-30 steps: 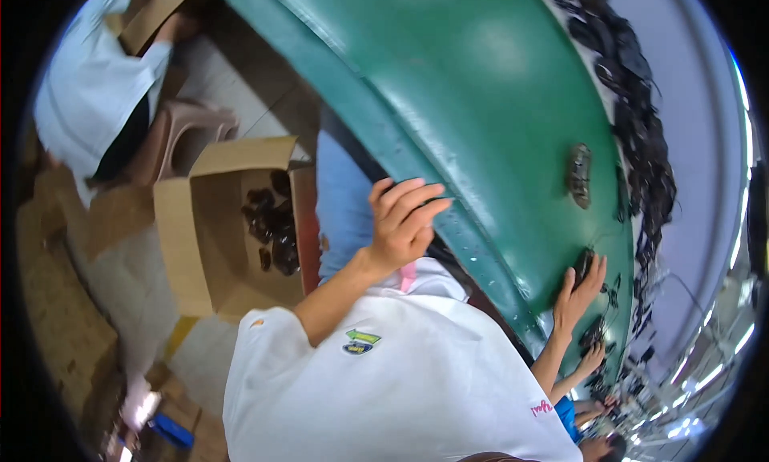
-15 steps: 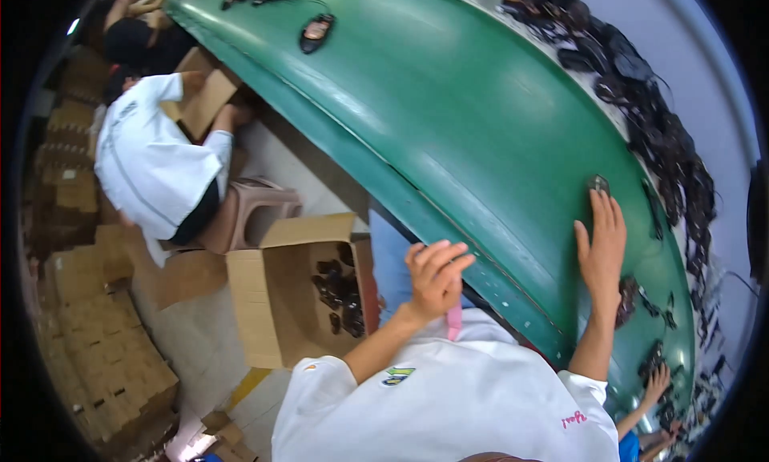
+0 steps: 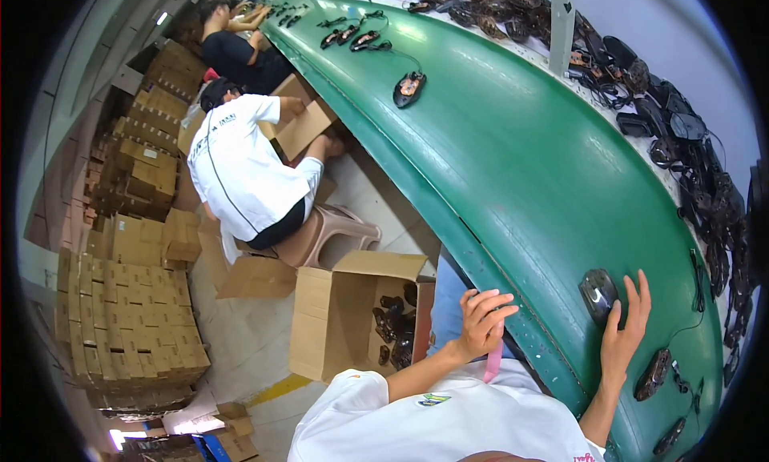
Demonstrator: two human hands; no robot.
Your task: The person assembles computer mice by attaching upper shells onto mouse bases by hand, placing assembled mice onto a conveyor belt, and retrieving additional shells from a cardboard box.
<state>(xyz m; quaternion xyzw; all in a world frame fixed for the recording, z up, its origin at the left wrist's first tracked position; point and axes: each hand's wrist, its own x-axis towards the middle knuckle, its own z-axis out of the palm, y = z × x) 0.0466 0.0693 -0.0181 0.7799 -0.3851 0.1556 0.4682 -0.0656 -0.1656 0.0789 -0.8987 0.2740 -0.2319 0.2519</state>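
The hands were apart. The right hand was spread, its thumb close against a dark computer mouse lying just left of it on the green worktop. Handling that mouse seemed the step underway; a grip would call for closing the fingers around it. The left hand bent loosely, its hold impossible to tell. Below it, a white shirt bore a printed emblem; beyond, a co-worker's shirt carried dark lettering.

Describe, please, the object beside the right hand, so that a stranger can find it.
Find the long green surface, then the right hand over it. By the thumb lies a glossy, dark, mouse-shaped shell; unlike the corded mouse below, it shows no cable.
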